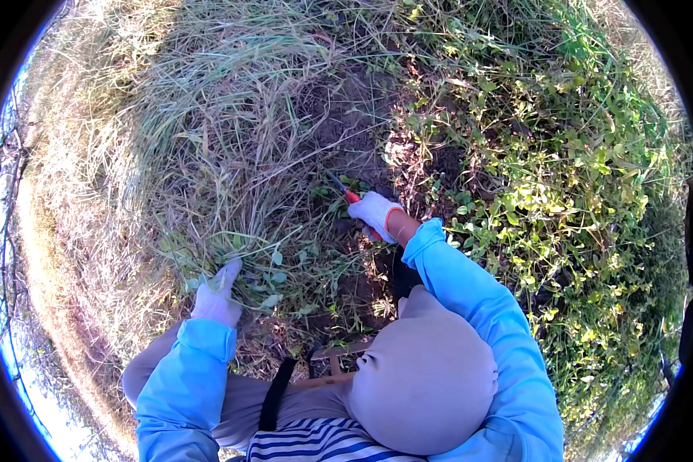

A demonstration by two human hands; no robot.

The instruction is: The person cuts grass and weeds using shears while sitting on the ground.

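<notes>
My left hand (218,297), in a pale knitted glove, is closed around a bunch of green leafy stems and grass (265,271). The stems spread from it towards the middle of the ground. Ahead and to the right, my right hand (375,213) wears a white knitted glove with an orange cuff edge. It grips the red handle (352,197) of a hand tool. A narrow, dark metal part (336,181) points up and left from the handle, low among the grass; its far end is hard to make out, so the exact kind of tool cannot be told.
Long flattened grass (225,104) lies at the upper left. Bare dark soil (352,115) shows in the middle, and low leafy plants (531,202) cover the right side. My bent knee (424,381) and a wooden frame (329,378) are close below the hands.
</notes>
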